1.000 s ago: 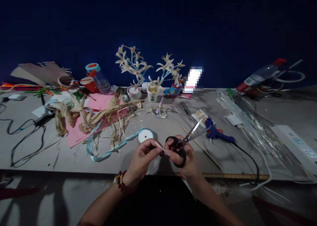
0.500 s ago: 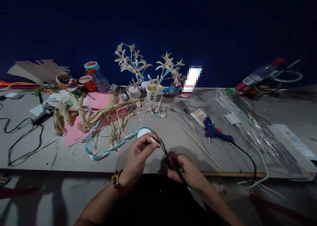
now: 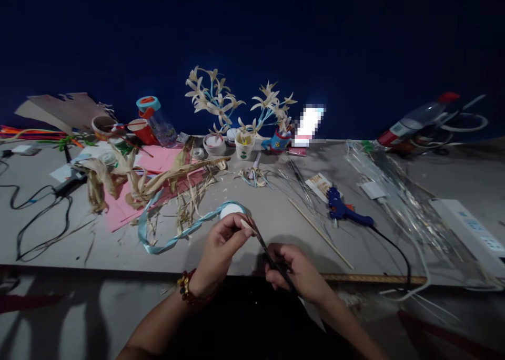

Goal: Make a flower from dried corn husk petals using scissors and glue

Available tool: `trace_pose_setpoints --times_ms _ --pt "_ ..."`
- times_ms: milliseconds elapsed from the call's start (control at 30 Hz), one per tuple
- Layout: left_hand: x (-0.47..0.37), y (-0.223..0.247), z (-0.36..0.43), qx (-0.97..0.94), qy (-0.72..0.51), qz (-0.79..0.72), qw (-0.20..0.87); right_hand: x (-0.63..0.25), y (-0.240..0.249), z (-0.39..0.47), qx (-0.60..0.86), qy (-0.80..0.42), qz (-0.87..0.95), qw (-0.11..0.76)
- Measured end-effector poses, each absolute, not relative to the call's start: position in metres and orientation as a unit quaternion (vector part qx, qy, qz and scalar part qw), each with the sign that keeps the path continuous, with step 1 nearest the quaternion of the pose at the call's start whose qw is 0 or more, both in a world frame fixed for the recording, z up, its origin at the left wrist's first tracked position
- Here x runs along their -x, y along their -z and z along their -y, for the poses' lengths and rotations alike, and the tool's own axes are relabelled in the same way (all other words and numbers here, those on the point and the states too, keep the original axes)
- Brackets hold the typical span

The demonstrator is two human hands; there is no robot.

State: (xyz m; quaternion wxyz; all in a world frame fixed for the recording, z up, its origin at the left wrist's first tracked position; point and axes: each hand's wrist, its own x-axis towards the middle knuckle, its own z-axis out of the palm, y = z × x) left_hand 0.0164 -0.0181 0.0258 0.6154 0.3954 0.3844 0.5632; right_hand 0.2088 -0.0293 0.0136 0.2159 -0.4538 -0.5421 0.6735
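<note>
Between the thumb and fingers of my left hand (image 3: 224, 244) is a small pale piece of corn husk (image 3: 246, 224), mostly covered by the fingertips. My right hand (image 3: 294, 270) is closed around the handles of dark scissors (image 3: 265, 247), whose blades point up and left to the husk piece. The blades look nearly together at its edge. Just beyond my left hand lies a white roll (image 3: 230, 209), with light blue ribbon (image 3: 173, 243) looping away from it to the left.
Dried corn husks (image 3: 138, 189) lie over pink paper (image 3: 158, 160) on the left. Husk flowers (image 3: 216, 100) stand in a cup (image 3: 244, 147) at the back. A blue glue gun (image 3: 347, 211) with its cord, a thin stick (image 3: 319, 234) and wires (image 3: 406, 197) are on the right.
The scissor blades have come closer together at the husk piece. Both hands stay in nearly the same place, and the whole view has shifted slightly.
</note>
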Motion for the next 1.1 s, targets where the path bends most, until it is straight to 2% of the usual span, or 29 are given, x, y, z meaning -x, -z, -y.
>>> trace_pose_setpoints --times_ms 967,1033,1100 --pt "-0.011 -0.027 0.013 -0.412 -0.538 -0.381 0.629 -0.212 -0.005 0.029 0.477 -0.664 0.524 0.237" --pt "-0.011 -0.027 0.013 -0.41 -0.54 -0.384 0.626 -0.219 -0.003 0.028 0.495 -0.64 0.54 0.232" --pt "-0.011 -0.027 0.013 -0.403 -0.543 -0.389 0.626 -0.229 0.0 0.026 0.54 -0.558 0.593 0.212"
